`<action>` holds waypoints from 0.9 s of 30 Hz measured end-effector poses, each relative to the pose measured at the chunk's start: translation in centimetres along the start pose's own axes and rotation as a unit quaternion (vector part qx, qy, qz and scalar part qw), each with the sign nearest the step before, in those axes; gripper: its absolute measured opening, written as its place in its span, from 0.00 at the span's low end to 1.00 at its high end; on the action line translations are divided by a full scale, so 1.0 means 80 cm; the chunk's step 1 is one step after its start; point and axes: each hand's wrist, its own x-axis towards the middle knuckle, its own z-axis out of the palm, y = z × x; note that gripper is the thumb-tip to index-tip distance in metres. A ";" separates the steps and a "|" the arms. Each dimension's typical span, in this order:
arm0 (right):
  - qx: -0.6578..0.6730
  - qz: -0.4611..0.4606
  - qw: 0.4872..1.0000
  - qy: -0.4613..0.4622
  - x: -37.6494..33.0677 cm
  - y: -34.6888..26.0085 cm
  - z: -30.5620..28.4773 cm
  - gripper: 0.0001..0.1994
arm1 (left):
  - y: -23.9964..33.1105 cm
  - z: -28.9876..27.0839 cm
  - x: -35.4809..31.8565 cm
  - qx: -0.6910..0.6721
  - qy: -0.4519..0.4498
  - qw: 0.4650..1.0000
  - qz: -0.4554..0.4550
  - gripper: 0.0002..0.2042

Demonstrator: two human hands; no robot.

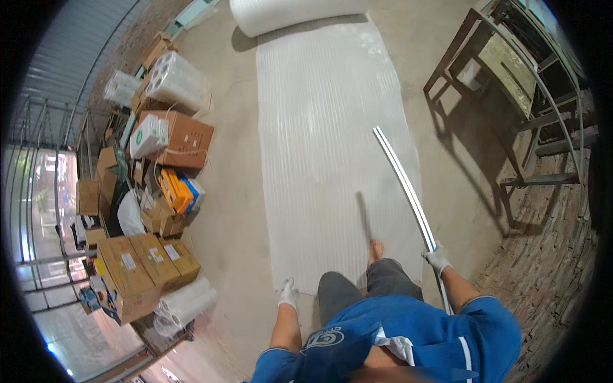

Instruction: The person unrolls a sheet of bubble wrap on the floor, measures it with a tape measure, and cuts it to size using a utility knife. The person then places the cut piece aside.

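Observation:
My right hand (437, 258), in a pale glove, is closed around a long white profile strip (403, 179). The strip slants up and to the left over the sheet, its near end passing back beside my right arm. Lower left, my left hand (288, 293), also gloved, hangs near the sheet's lower left corner; its fingers look loosely apart with nothing in them. A wide white ribbed foam sheet (319, 140) lies on the floor ahead of me, and my bare foot (377, 249) is on it.
At the far end stands the thick foam roll (297, 14). Along the left are cardboard boxes (137, 271), plastic-wrapped rolls (185, 301), a brown carton (185, 139) and an orange item (175, 190). A metal frame rack (511, 83) stands right, beside a brick surface (543, 281).

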 end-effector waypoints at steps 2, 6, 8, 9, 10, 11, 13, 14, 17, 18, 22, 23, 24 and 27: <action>0.003 -0.032 0.999 -0.022 0.031 -0.057 -0.022 0.24 | 0.019 0.005 -0.004 -0.014 0.028 1.000 0.004 0.27; 0.029 -0.014 0.999 -0.021 0.083 -0.188 -0.060 0.26 | 0.074 0.014 0.011 -0.008 0.014 0.998 -0.054 0.35; 0.071 -0.020 0.997 -0.020 0.100 -0.253 -0.070 0.28 | 0.121 0.026 0.029 0.007 -0.026 0.996 -0.083 0.32; 0.083 -0.057 0.995 0.000 0.105 -0.283 -0.072 0.24 | 0.151 0.034 0.042 0.026 -0.022 0.992 -0.118 0.29; 0.032 -0.039 0.999 -0.014 0.110 -0.312 -0.075 0.26 | 0.187 0.044 0.056 0.031 -0.052 0.996 -0.067 0.26; -0.025 -0.038 0.999 0.013 0.115 -0.339 -0.075 0.27 | 0.227 0.054 0.072 0.039 -0.070 0.995 -0.054 0.23; -0.125 0.019 0.991 0.050 0.123 -0.386 -0.072 0.29 | 0.325 0.083 0.108 0.066 -0.098 0.993 -0.022 0.18; -0.114 -0.008 0.992 0.058 0.127 -0.408 -0.073 0.28 | 0.385 0.103 0.122 0.105 -0.080 0.991 -0.012 0.16; -0.049 0.031 0.998 0.018 0.150 -0.471 -0.069 0.27 | 0.596 0.193 0.142 0.112 -0.090 0.982 0.119 0.16; -0.009 0.041 0.999 0.000 0.161 -0.490 -0.071 0.26 | 0.668 0.231 0.139 0.130 -0.082 0.975 0.159 0.23; 0.043 0.009 0.999 -0.025 0.215 -0.572 -0.079 0.28 | 0.915 0.373 0.102 0.076 -0.136 0.930 0.332 0.28; -0.007 0.035 0.999 -0.022 0.239 -0.597 -0.092 0.29 | 0.961 0.402 0.097 0.089 -0.133 0.924 0.348 0.28; -0.075 0.080 0.993 -0.030 0.253 -0.620 -0.092 0.30 | 1.000 0.428 0.095 0.096 -0.146 0.914 0.365 0.27; -0.172 0.057 0.982 -0.057 0.325 -0.703 -0.126 0.31 | 1.069 0.486 0.111 0.106 -0.163 0.923 0.333 0.26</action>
